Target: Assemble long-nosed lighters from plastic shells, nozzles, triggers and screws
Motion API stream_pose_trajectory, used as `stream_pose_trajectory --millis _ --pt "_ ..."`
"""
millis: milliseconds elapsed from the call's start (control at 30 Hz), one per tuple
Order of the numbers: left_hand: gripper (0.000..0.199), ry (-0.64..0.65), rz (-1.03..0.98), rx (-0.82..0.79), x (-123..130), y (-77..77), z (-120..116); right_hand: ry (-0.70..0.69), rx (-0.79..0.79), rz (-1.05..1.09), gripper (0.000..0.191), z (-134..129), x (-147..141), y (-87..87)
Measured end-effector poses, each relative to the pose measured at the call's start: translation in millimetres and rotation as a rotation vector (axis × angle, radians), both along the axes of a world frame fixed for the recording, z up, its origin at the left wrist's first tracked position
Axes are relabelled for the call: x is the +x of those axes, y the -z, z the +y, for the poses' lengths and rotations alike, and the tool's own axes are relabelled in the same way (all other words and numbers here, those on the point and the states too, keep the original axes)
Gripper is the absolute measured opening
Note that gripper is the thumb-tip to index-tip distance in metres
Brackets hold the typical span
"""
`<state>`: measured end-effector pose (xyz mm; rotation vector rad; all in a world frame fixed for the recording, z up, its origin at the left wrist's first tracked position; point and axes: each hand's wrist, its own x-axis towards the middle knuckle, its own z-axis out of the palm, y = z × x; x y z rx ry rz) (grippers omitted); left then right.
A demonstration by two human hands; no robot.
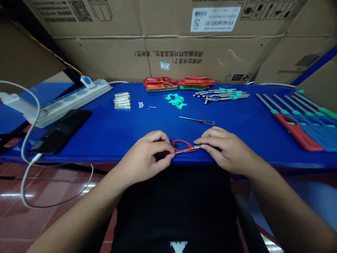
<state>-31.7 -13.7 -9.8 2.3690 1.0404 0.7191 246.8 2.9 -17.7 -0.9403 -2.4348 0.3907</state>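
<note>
Two bare hands worked at the front edge of one blue table (126, 130), with one red casing (184, 151) between them, just above that edge. The left hand (150, 154) had its thumb and fingers clamped on the casing's left part; the right hand (226, 149) pinched one short metal tube (196, 147) at the casing's right end, thumb against fingers. Beyond them lay one screwdriver (201, 121), its clear handle toward the right. Farther back stood two stacks of casings (160, 86), red, orange and green, overlapping too much to count. In front of these was one heap of teal pieces (176, 101), with one group of wired metal rods (229, 95) to its right and one row of clear cylinders (122, 101) to its left, neither countable with certainty. At the right side lay one red handle (297, 131) beside several overlapping blue handles (321, 133). At the left were one black phone (61, 131) and one white power strip (73, 102).
</note>
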Motion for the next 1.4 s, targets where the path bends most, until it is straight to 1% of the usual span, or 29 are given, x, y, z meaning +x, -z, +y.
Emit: stream_pose_trajectory --millis 267,333,500,600,700,900,1067,1267,1333,1400 --pt "0.012 -0.004 -0.032 0.005 1 0.6 0 0.020 0.084 0.002 0.025 -4 -2 1.7" --pt "0.011 -0.005 -0.033 0.012 1 0.8 0 0.042 0.084 -0.003 0.024 -4 -2 0.9" --pt "0.010 -0.002 -0.022 0.017 0 1.6 0 0.107 0.002 -0.036 0.022 -2 -2 -6.4" --pt "0.011 -0.008 -0.017 0.019 0 1.8 -1 0.097 -0.020 -0.088 0.023 0 -3 -11.4" --pt "0.011 -0.015 -0.012 0.016 0 1.3 0 0.073 -0.008 -0.126 0.025 1 -4 -13.1" --pt "0.010 -0.019 -0.030 0.017 1 1.7 -1 0.039 0.004 -0.088 0.025 -1 -4 -10.6" --pt "0.010 -0.017 -0.031 0.020 1 2.9 0 0.062 -0.062 -0.077 0.023 -1 -5 -13.4" --pt "0.010 -0.015 0.000 0.012 1 1.1 -1 0.092 -0.163 -0.164 0.020 4 -10 -23.4" --pt "0.014 -0.028 0.015 0.019 1 0.7 -2 0.097 -0.184 -0.185 0.018 5 -12 -25.0" --pt "0.023 -0.053 0.022 0.037 0 0.7 -3 0.100 -0.188 -0.187 0.017 4 -13 -24.7"
